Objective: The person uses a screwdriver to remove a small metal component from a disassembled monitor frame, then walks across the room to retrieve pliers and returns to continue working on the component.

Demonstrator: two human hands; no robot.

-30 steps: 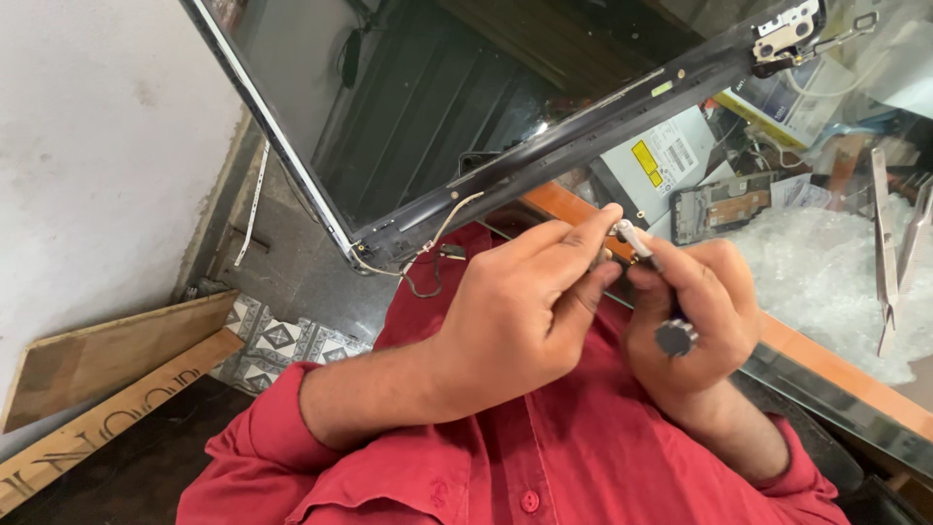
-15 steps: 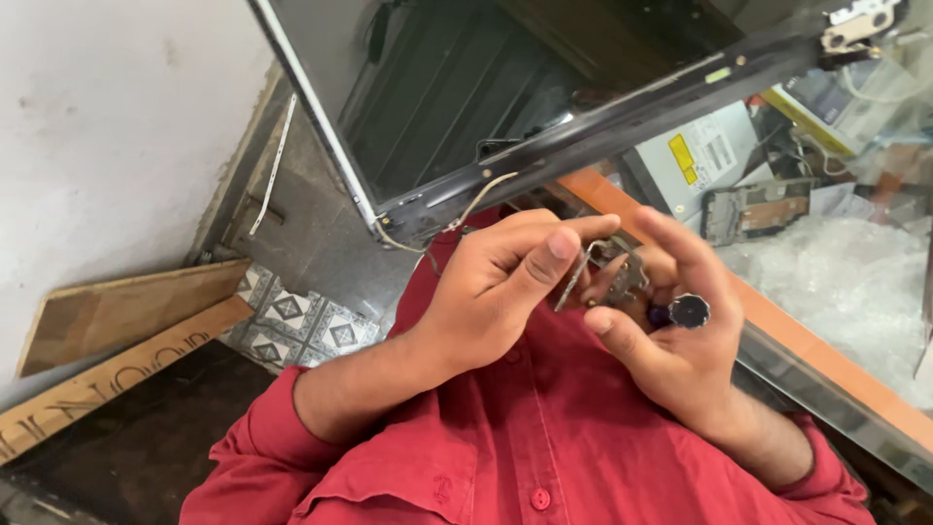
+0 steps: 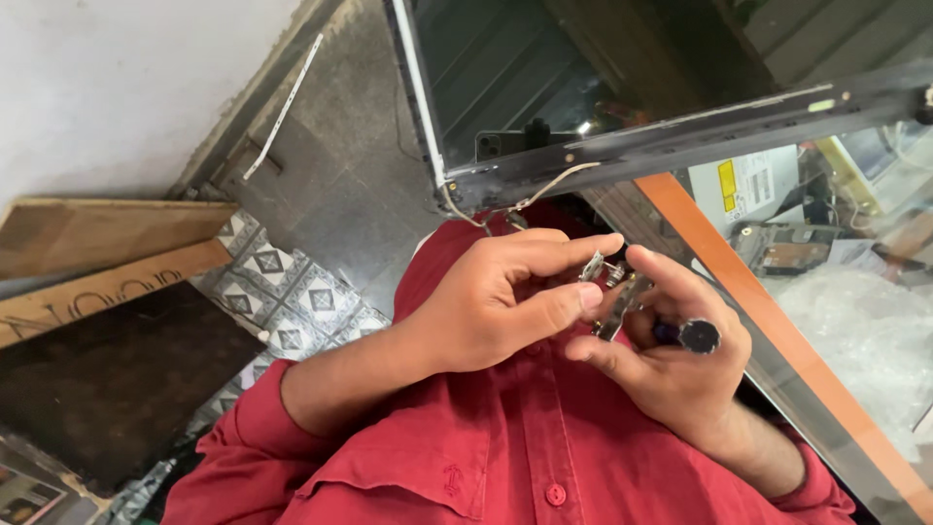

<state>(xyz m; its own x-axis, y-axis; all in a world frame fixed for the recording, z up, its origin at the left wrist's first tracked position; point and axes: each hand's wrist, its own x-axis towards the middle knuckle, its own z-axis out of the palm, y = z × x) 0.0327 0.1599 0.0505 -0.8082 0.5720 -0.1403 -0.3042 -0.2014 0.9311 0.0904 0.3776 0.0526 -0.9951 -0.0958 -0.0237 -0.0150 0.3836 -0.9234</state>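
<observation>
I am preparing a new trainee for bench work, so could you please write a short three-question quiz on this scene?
1. True or false: the left hand and the right hand both touch the small metal hinge part.
2. What does the right hand also keep in its grip? A) a dark-handled screwdriver B) a roll of tape C) a hammer
3. Fill in: the dark laptop screen panel sits ______ the hands in the picture.

Key:
1. True; fingertips of both hands pinch it.
2. A; the screwdriver shows its round dark handle end between the fingers.
3. Above; a thin pale cable hangs from its lower edge.
</observation>
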